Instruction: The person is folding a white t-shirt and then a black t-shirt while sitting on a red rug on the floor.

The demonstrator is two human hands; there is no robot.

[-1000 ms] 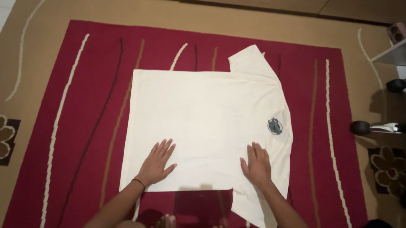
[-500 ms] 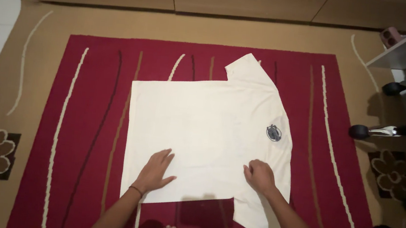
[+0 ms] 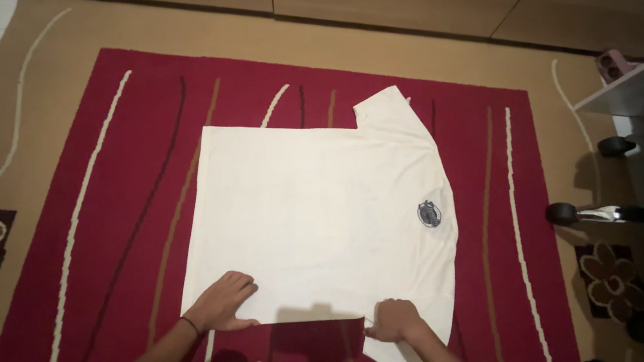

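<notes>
**Both hands at near hem of white shirt**

Left hand (image 3: 220, 303): fingers curled, gripping the near edge of the T-shirt (image 3: 318, 220), at 7 o'clock on it. Right hand (image 3: 395, 320): closed to a loose fist, pinching cloth at 5 o'clock by the near sleeve. One shirt, cream-white, smooth cotton, one small dark round emblem (image 3: 430, 214). It lies flat, mid-rug (image 3: 125, 186): one red rug, pale wavy stripes.

warm, even indoor light; my soft shadow falls near me on the rug (image 3: 125, 186); far edges bend slightly.
</notes>
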